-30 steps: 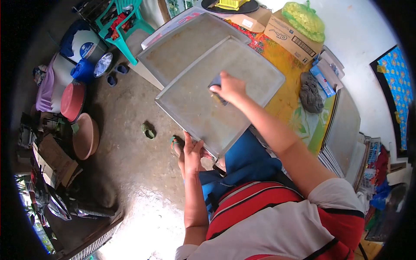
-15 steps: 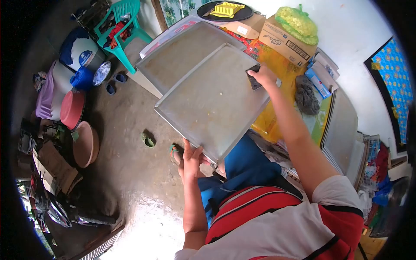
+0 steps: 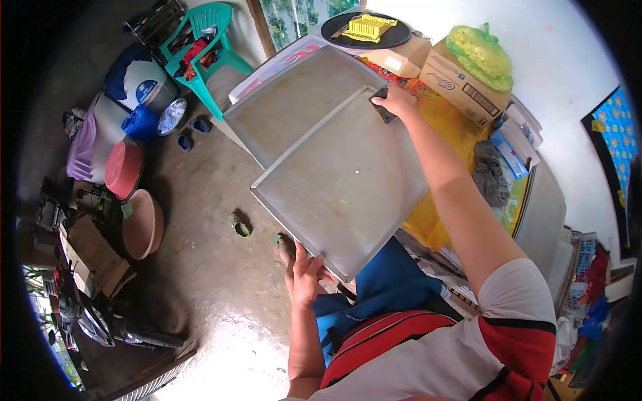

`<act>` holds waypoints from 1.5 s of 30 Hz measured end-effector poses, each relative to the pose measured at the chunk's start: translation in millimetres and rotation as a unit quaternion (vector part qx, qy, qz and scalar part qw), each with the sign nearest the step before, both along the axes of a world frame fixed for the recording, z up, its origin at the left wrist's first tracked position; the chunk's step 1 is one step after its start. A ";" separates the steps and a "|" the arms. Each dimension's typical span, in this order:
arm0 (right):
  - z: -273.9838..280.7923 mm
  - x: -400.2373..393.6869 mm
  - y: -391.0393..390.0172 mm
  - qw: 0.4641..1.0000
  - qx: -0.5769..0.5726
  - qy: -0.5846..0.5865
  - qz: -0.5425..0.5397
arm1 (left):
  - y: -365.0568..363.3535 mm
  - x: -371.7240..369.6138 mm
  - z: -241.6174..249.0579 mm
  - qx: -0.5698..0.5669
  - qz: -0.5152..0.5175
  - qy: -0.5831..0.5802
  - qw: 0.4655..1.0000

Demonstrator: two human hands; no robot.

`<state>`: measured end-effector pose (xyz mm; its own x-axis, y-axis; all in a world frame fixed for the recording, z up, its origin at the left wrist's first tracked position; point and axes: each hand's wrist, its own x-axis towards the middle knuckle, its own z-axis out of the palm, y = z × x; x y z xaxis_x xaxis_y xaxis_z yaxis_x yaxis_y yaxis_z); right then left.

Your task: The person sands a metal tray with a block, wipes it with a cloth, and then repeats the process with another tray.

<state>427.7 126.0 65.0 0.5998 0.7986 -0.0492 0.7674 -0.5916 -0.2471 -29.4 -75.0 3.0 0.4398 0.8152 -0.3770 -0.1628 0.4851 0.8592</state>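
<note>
A flat metal baking tray (image 3: 341,184) with a raised rim tilts across my lap, greyish with faint brown stains. At its near left edge my left hand (image 3: 306,277) grips the rim, thumb over the top side and other fingers partly hidden underneath. My right hand (image 3: 399,101) is closed on a dark scrubbing pad (image 3: 384,112), pressed against the tray's surface close to the far corner. A second, similar tray (image 3: 294,100) lies beyond, partly covered by the first.
A table with an orange-yellow cover (image 3: 445,140) stands ahead, bearing a cardboard box (image 3: 461,83), a yellow-green bag (image 3: 478,57) and a dark grey cloth (image 3: 490,174). More trays (image 3: 545,200) lean at right. Basins (image 3: 144,224), a green chair (image 3: 207,87) and slippers (image 3: 241,224) are left.
My right hand has slid the dark pad along the tray's far edge toward the far corner. My left hand keeps its grip. The whole view has shifted slightly.
</note>
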 end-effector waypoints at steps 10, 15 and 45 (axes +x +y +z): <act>-0.4 -105.6 24.7 0.973 0.024 -0.078 0.216 | -1.5 3.6 9.7 -0.019 0.004 -0.005 1.000; 6.8 -122.2 11.7 0.974 0.018 -0.034 0.221 | -2.6 3.4 18.3 -0.025 0.002 -0.021 0.999; 8.9 -148.4 -138.5 0.990 0.075 0.118 0.037 | -11.9 1.8 10.1 -0.032 0.016 -0.039 0.999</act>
